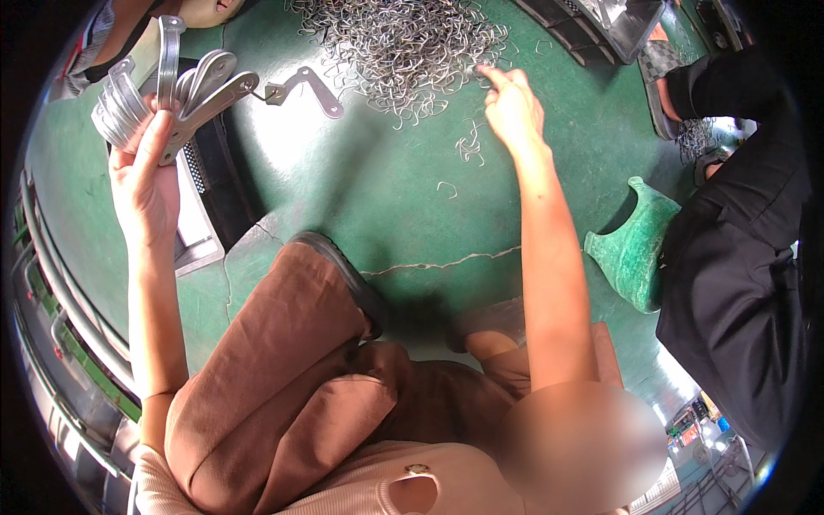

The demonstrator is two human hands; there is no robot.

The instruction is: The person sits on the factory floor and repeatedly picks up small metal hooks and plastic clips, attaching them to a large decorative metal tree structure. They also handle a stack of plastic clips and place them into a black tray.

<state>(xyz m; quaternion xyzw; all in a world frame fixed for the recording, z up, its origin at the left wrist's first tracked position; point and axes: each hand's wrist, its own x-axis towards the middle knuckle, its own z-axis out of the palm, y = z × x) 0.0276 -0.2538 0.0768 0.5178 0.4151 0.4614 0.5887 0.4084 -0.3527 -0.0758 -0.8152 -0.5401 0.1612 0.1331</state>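
In my left hand (148, 184), raised at the left, is a fanned bunch of grey metal brackets (129, 107). They are flat strips with rounded, holed ends, and my thumb presses across them. One angled bracket (319, 93) appears beside the bunch with a small bent end; whether it touches the others I cannot tell. My right arm stretches forward to a pile of bent wire clips (403, 56) on the floor. At the pile's right edge my right hand (517, 107) has its fingertips pinched together among the wires; what sits between them is too small to make out.
Loose wire clips (469, 144) lie on the green floor (412, 215). Black crates stand at the far right (605, 39) and near my left forearm (202, 249). A green plastic stool (635, 245) is at the right, beside another person's dark-trousered leg (738, 232). Metal pipes (73, 296) run along the left.
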